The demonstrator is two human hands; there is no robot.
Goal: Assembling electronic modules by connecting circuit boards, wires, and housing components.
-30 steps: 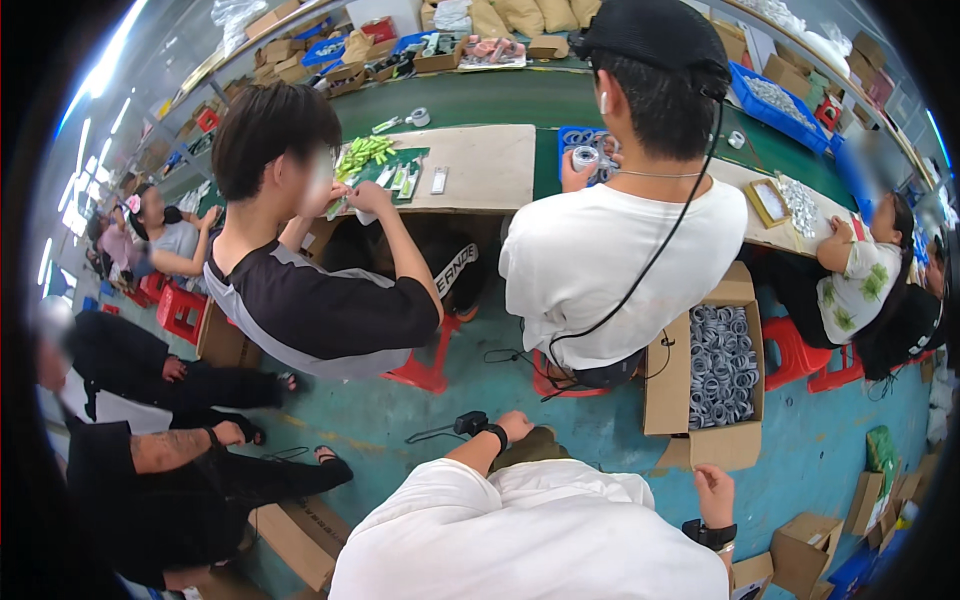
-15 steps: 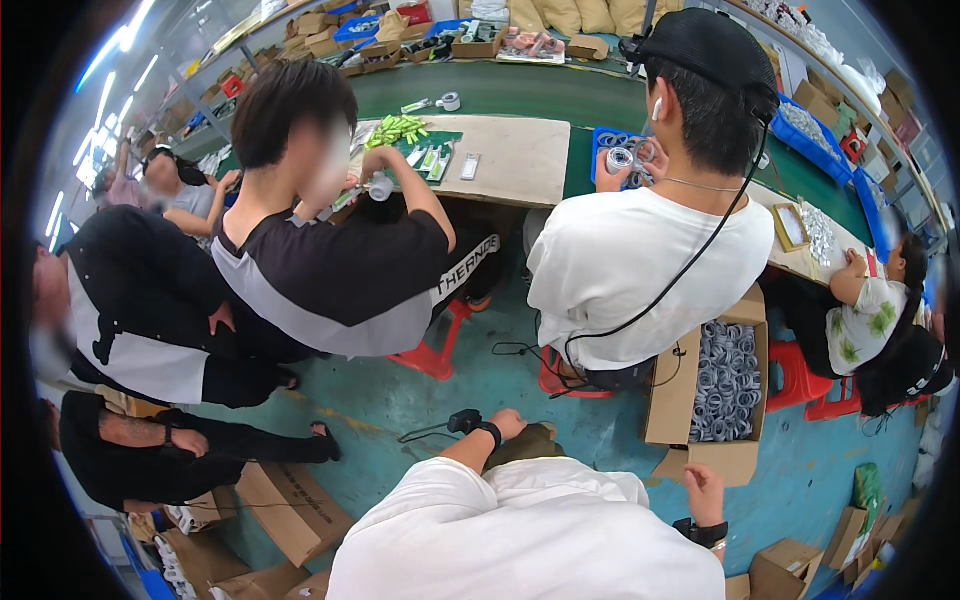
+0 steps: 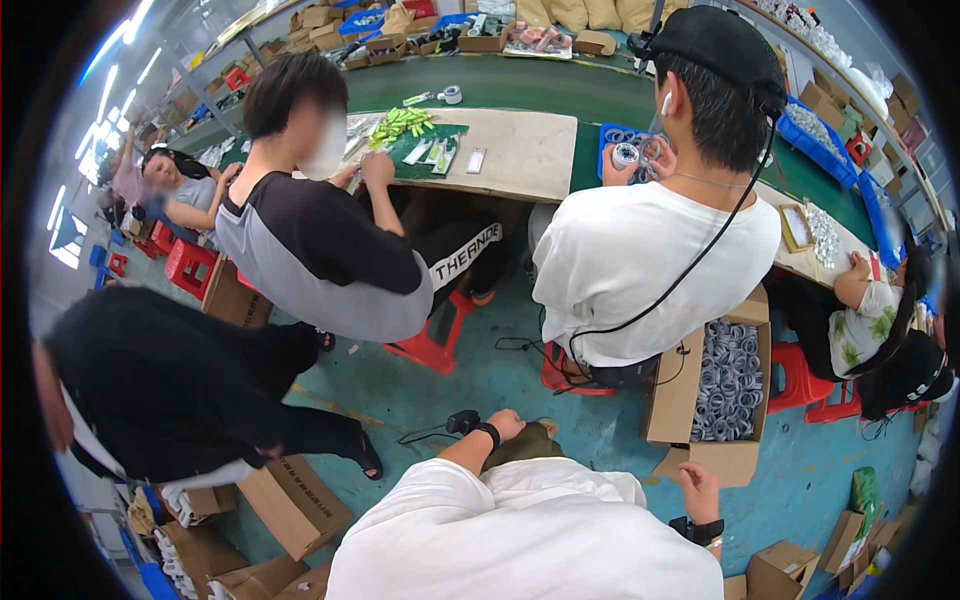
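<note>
My left hand (image 3: 508, 424) rests by my olive-brown trouser leg (image 3: 535, 445), its fingers curled closed and holding nothing I can see. A black wrist strap with a small dark device (image 3: 463, 421) is on that arm. My right hand (image 3: 700, 490) hangs at my right side, fingers loosely bent and empty, a black watch (image 3: 697, 531) on its wrist. Nearest to it stands an open cardboard box (image 3: 672, 395) filled with grey plastic rings (image 3: 728, 385). Ahead, a person in a white shirt (image 3: 650, 260) holds a round white-and-silver part (image 3: 625, 155) in both hands.
At the left of the workbench (image 3: 520, 140) sits a person in a black and grey shirt (image 3: 320, 240), near bright green pieces (image 3: 402, 124). Someone in black (image 3: 170, 375) stands at my left. Red stools (image 3: 430, 345) and cardboard boxes (image 3: 292, 505) stand on the floor.
At left, the standing person in black has moved; a second person in black there is no longer visible. The seated person in black and grey has shifted. My hands have hardly moved.
</note>
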